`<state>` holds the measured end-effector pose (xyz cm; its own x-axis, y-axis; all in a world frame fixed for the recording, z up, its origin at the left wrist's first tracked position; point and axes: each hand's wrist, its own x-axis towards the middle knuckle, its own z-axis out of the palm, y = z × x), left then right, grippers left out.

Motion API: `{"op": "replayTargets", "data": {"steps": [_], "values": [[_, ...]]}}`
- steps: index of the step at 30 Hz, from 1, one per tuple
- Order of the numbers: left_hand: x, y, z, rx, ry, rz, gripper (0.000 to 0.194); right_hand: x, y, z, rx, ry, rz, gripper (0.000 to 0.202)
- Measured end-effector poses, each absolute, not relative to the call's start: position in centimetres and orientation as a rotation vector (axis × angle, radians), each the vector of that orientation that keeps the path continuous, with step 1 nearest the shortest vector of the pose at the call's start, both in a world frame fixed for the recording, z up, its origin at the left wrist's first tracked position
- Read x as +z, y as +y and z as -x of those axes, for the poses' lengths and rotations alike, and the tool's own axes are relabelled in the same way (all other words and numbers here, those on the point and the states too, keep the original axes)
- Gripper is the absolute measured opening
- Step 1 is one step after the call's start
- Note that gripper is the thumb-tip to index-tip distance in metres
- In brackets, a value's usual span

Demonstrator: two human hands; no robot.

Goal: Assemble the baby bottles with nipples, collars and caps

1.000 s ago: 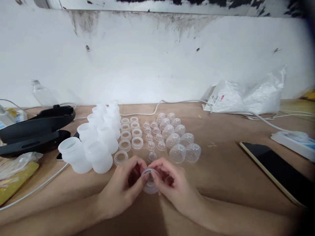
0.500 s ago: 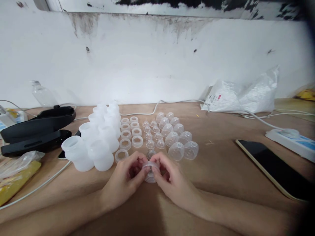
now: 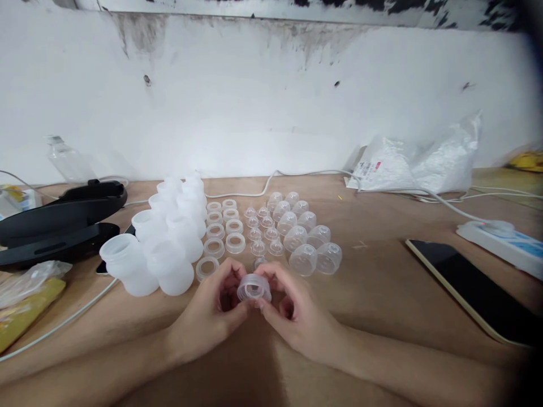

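Between my left hand [image 3: 218, 302] and my right hand [image 3: 292, 305] a translucent bottle collar ring [image 3: 254, 287] is held at a tilt by the fingertips. A clear piece shows inside its opening, probably a nipple, though its shape is unclear. Both hands have their fingers curled onto the collar's sides. Just beyond them lie two columns of clear bottle nipples [image 3: 257, 247], the nearest one partly hidden by my fingers. Left of these are two columns of loose collar rings [image 3: 235, 243]. Clear dome caps [image 3: 303, 260] stand in two columns to the right.
White frosted bottles [image 3: 169, 265] stand in rows at the left. Beyond them are a black case [image 3: 63, 215], a yellow packet [image 3: 34, 308] and a clear bottle [image 3: 68, 161]. A phone [image 3: 462, 288], a power strip [image 3: 504, 243] and white plastic bags [image 3: 416, 164] occupy the right side.
The collar ring between my hands has been turned, so its threaded side and opening now show more. My thumbs have shifted to its lower edge. The view has moved slightly.
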<state>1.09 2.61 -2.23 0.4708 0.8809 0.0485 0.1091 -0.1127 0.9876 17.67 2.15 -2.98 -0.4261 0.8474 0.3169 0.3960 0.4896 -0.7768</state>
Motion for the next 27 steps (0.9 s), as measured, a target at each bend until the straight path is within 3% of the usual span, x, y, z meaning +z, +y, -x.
{"op": "replayTargets", "data": {"steps": [12,21,27], "values": [[-2.54,2.68,-1.04,0.810,0.964,-1.693,0.014,-2.90,2.01,-17.59,0.861,-2.030,1.085,0.033],[-2.00,2.90,-1.31,0.837,0.928,-1.499,0.015,-2.97,2.15,-17.43,0.985,-1.887,1.126,0.016],[-2.28,2.58,-1.19,0.925,0.905,-1.512,0.016,-3.49,2.33,-17.42,1.167,-1.752,1.006,0.020]]}}
